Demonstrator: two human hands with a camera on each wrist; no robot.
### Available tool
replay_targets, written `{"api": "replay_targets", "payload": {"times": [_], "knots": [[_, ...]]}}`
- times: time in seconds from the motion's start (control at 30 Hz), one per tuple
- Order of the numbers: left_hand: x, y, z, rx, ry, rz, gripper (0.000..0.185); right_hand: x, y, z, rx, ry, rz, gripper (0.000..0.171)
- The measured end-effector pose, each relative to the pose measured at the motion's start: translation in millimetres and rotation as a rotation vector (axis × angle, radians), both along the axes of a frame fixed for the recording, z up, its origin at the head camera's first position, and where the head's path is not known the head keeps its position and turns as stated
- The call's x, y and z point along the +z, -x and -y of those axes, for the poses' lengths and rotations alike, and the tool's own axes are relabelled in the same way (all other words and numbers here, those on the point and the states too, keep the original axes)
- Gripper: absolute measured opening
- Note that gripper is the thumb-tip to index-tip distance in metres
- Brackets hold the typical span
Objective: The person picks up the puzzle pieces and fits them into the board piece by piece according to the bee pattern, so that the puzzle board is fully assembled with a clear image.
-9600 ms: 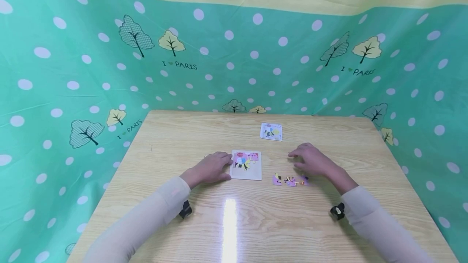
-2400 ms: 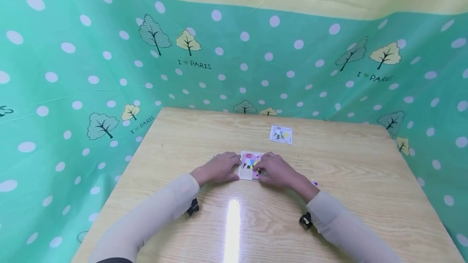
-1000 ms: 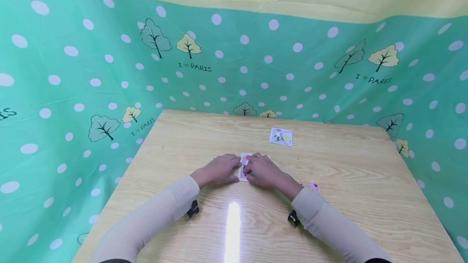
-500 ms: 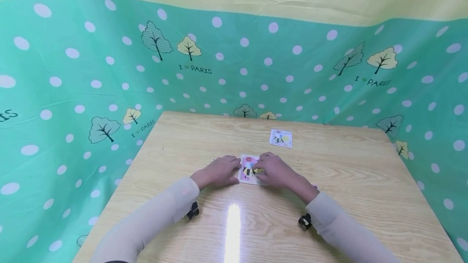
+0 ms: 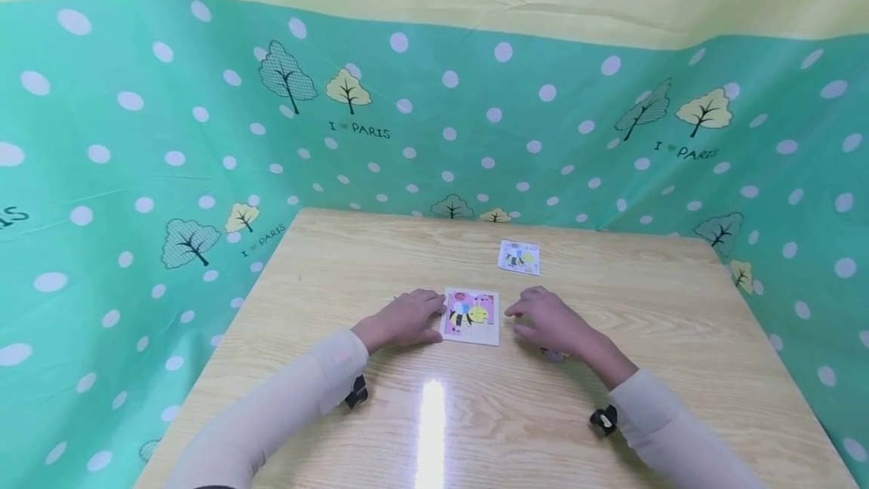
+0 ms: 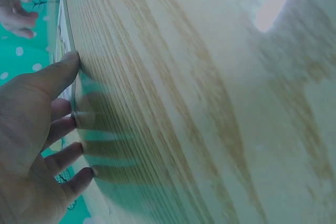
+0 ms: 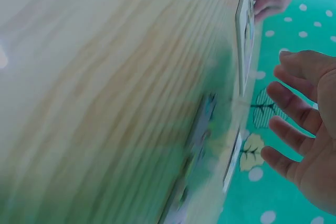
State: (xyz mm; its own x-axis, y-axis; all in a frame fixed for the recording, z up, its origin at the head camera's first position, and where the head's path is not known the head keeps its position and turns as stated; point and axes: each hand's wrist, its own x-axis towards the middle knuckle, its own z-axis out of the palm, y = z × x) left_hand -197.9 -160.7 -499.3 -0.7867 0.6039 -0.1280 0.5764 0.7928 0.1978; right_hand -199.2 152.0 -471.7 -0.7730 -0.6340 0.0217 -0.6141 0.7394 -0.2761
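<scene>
Two hands flank the puzzle board [image 5: 471, 315] at the centre of the wooden table [image 5: 652, 323]. The left hand [image 5: 404, 318] rests flat, fingertips touching the board's left edge. The right hand [image 5: 551, 323] hovers, relaxed and holding nothing, above a loose puzzle piece [image 5: 551, 355] lying just right of the board. A reference card [image 5: 519, 256] lies higher in the frame. Should the left fingertips lift, the light board may slide while a piece is pressed in.
</scene>
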Motion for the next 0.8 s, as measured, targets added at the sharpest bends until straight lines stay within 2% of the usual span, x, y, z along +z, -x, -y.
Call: {"api": "replay_targets", "payload": {"times": [0.43, 0.67, 0.8], "knots": [[-2.8, -0.6, -1, 0.014, -0.002, 0.008, 0.063, -11.2, -13.9, -47, -0.030, -0.003, 0.056, 0.026], [-2.2, -0.7, -2, 0.014, 0.005, 0.004, 0.064, -15.5, -18.4, -62, 0.004, -0.031, 0.002, 0.030], [-1.9, -0.4, -1, 0.017, 0.009, 0.007, 0.064, -13.8, -19.9, -66, 0.020, -0.042, 0.001, 0.029]]}}
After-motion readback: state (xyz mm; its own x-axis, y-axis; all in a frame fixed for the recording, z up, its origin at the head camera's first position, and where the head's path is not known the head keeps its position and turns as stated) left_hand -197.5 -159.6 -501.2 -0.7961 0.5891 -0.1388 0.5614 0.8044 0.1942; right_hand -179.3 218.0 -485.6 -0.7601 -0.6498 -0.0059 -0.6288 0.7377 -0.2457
